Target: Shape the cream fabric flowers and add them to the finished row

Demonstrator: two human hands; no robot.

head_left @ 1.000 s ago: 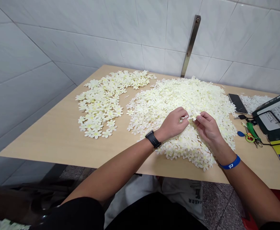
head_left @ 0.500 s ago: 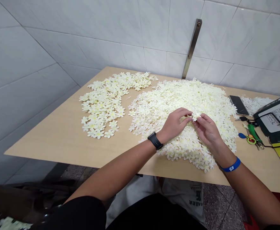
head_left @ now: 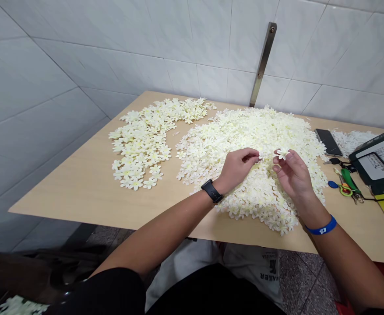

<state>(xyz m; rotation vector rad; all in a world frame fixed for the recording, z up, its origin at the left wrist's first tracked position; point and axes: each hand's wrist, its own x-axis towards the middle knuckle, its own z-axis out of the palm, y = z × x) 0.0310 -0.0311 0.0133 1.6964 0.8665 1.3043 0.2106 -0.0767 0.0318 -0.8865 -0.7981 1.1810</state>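
My right hand [head_left: 293, 175], with a blue wristband, pinches one cream-white artificial flower [head_left: 283, 153] between thumb and fingers, its petals facing up. To its left, my left hand [head_left: 239, 168], wearing a black watch, has thumb and forefinger pressed together. A tiny pale bit shows at those fingertips, too small to name. Both hands hover over a large heap of artificial flowers [head_left: 244, 131] with pale yellow centres. A smaller curved group of flowers [head_left: 142, 144] lies on the left side of the table [head_left: 80, 183].
Right of the heap lie a phone [head_left: 328, 142], small white pieces [head_left: 352, 141], keys with a green holder [head_left: 349, 181] and a dark box [head_left: 378, 162]. A metal bar [head_left: 263, 65] is fixed to the tiled wall behind. More flowers [head_left: 19, 305] show at lower left.
My hands have moved apart: the right one went right with the flower, the left one slightly left. Earlier, both hands met at that flower.
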